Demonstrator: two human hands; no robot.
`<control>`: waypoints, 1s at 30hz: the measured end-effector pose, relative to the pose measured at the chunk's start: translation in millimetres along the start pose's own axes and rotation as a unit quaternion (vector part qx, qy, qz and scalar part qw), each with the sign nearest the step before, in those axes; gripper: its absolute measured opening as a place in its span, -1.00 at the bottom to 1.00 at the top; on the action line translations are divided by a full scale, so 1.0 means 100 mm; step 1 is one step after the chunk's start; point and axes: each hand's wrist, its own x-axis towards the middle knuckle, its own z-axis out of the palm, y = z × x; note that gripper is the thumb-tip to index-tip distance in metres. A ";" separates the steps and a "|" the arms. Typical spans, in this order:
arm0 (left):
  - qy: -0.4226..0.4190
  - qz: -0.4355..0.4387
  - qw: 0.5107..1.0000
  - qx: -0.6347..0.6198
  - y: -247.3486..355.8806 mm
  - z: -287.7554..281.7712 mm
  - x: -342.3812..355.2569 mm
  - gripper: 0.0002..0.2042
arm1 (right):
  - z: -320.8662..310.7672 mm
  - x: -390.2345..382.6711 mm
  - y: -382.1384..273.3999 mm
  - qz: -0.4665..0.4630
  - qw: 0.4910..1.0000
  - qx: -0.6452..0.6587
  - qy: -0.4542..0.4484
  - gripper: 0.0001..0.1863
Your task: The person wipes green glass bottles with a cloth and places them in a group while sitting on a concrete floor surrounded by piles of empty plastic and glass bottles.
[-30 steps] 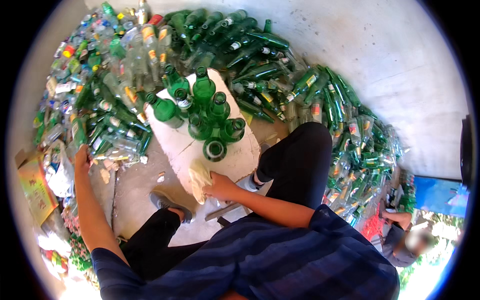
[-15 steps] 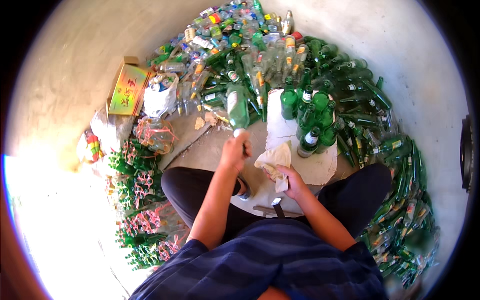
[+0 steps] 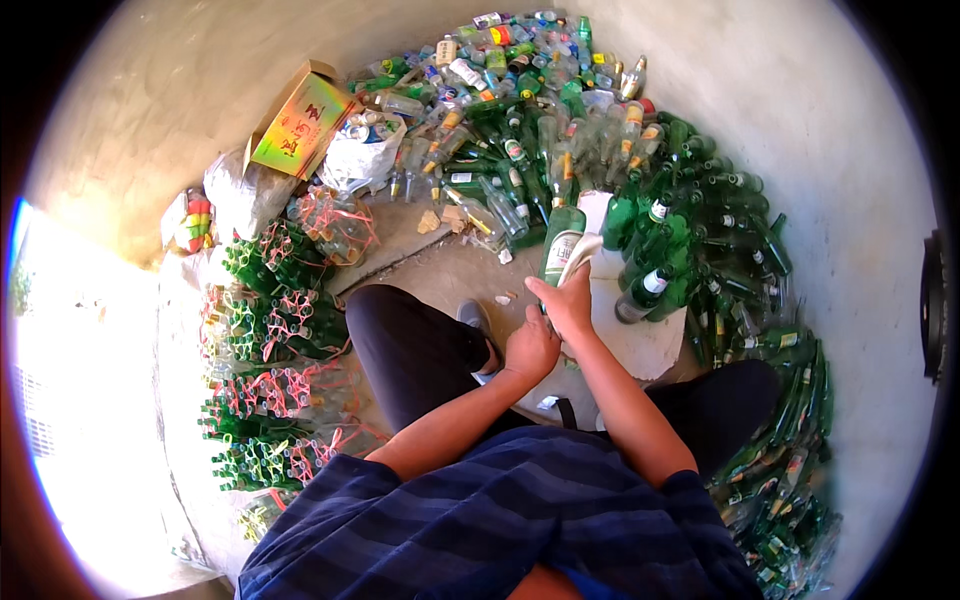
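Note:
A green glass bottle [image 3: 559, 238] with a pale label points away from me, its neck end toward my body. My left hand [image 3: 532, 345] is closed around the neck end, which the fingers mostly hide. My right hand [image 3: 566, 302] is closed on a cream cloth [image 3: 584, 254] and presses it along the bottle's right side, near the label. Just right of the cloth, several green bottles [image 3: 645, 285] stand upright in a cluster on a pale flat board [image 3: 637, 345].
Loose bottles [image 3: 745, 225] are heaped in an arc from far ahead to my right. Bundled green bottles [image 3: 290, 320] tied with pink string lie left. Beyond them are a yellow carton [image 3: 303, 122] and a white bag [image 3: 362, 155]. My bent knees flank the floor [image 3: 440, 260].
The bottle has moved right, from apart to against the cloth. My two hands have come together, and the right one now holds the cloth on the bottle. The view has shifted slightly.

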 end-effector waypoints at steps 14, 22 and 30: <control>-0.230 -0.241 0.711 -0.619 0.04 -0.46 0.23 -0.96 | -0.11 -0.04 -0.27 0.092 0.940 0.239 -0.225 -0.30; -0.149 -0.160 0.785 -0.580 0.10 -0.40 0.21 -0.95 | -0.34 -0.38 -0.09 0.169 0.850 0.434 -0.247 -0.45; -0.111 -0.127 0.814 -0.556 0.09 -0.20 0.20 -0.96 | -0.41 -0.05 0.19 0.114 0.947 0.299 -0.012 -0.94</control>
